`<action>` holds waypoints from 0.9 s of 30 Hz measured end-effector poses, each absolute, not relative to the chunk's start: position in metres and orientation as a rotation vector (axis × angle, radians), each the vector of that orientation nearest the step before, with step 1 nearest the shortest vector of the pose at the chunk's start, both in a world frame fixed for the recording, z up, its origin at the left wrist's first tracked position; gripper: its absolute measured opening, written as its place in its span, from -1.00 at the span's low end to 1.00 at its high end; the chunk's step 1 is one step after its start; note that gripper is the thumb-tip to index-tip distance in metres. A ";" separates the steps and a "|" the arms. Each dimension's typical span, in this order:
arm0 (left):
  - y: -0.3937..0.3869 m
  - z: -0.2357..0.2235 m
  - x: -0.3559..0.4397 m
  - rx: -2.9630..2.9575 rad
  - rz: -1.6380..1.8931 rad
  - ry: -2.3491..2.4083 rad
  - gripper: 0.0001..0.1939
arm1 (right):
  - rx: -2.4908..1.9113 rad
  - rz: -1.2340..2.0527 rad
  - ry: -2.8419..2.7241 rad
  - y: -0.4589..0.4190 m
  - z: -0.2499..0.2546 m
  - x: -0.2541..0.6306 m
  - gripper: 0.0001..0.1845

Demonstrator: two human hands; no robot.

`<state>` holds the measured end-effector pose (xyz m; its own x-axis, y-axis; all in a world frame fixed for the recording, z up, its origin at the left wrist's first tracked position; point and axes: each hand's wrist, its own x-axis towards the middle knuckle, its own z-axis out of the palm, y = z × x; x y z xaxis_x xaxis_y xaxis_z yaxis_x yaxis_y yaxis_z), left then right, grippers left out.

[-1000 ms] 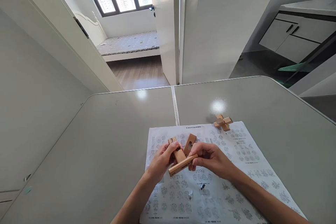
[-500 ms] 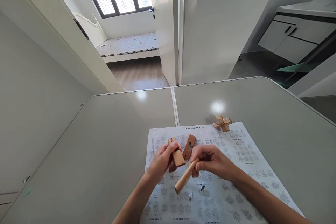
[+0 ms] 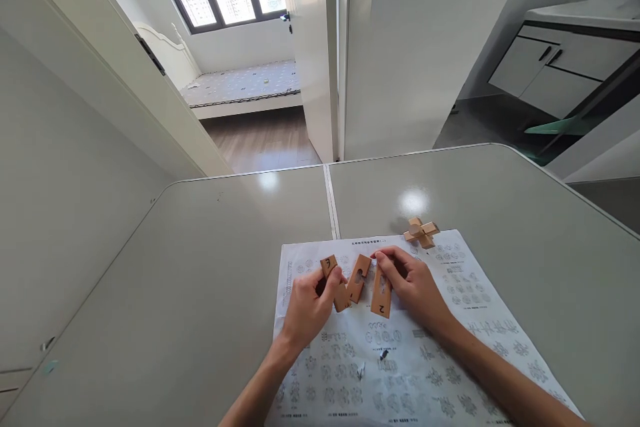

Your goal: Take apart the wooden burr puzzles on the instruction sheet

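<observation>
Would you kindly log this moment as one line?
left hand: holding wooden block | right hand: holding slotted block | middle block: between hands | wooden cross: at far edge of paper

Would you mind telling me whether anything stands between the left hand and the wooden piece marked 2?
Yes: a slotted block lies on the printed sheet between the left hand and the piece marked 2, which the right hand holds. Whether it touches the left hand's wooden piece is unclear.

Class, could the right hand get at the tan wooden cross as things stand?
Probably yes: the right hand is near the cross with nothing visible between, though it may first have to release the flat, slotted tan wooden piece marked 2.
</observation>
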<state>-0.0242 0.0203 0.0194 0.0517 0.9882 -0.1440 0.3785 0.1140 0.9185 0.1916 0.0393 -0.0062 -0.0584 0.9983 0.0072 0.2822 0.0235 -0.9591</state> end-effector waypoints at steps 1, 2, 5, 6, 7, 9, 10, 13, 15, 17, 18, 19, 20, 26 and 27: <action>0.020 0.019 -0.024 1.435 0.860 1.499 -0.45 | -1.410 1.024 -1.505 0.040 -0.008 0.192 -0.55; 0.020 0.018 -0.024 1.461 0.879 1.518 -0.46 | -1.434 0.970 -1.539 0.041 -0.010 0.192 -0.56; 0.021 0.015 -0.024 1.656 0.922 1.592 -0.47 | -1.485 0.884 -1.617 0.041 -0.014 0.193 -0.59; 0.021 0.015 -0.024 1.742 0.922 1.614 -0.47 | -1.500 0.873 -1.638 0.042 -0.015 0.193 -0.60; 0.022 0.014 -0.024 1.819 0.914 1.632 -0.47 | -1.514 0.862 -1.655 0.041 -0.016 0.193 -0.61; 0.022 0.013 -0.024 1.919 0.893 1.662 -0.48 | -1.535 0.845 -1.681 0.041 -0.016 0.194 -0.62; 0.022 0.013 -0.025 1.946 0.880 1.678 -0.49 | -1.538 0.841 -1.691 0.041 -0.015 0.194 -0.63; 0.023 0.010 -0.026 1.984 0.822 1.727 -0.53 | -1.540 0.830 -1.713 0.042 -0.013 0.193 -0.66; 0.023 0.009 -0.026 1.976 0.804 1.746 -0.61 | -1.543 0.793 -1.728 0.042 -0.013 0.193 -0.67; 0.022 0.008 -0.026 1.956 0.812 1.761 -0.74 | -1.547 0.734 -1.755 0.042 -0.014 0.192 -0.69; 0.022 0.007 -0.026 1.952 0.815 1.769 -0.78 | -1.548 0.704 -1.773 0.041 -0.015 0.191 -0.70; 0.022 0.006 -0.026 1.957 0.812 1.777 -0.81 | -1.549 0.678 -1.793 0.041 -0.016 0.191 -0.71; 0.022 0.006 -0.025 1.972 0.801 1.786 -0.82 | -1.549 0.657 -1.811 0.041 -0.016 0.190 -0.71; 0.023 0.002 -0.025 2.083 0.768 1.814 -0.84 | -1.548 0.618 -1.856 0.039 -0.015 0.188 -0.73; 0.023 0.002 -0.025 2.091 0.774 1.815 -0.85 | -1.546 0.625 -1.856 0.039 -0.015 0.188 -0.73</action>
<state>-0.0251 0.0228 0.0015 0.0747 0.9730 0.2186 0.8314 -0.1818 0.5251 0.1882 0.0392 -0.0148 -0.1080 0.9797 0.1691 0.6777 0.1970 -0.7085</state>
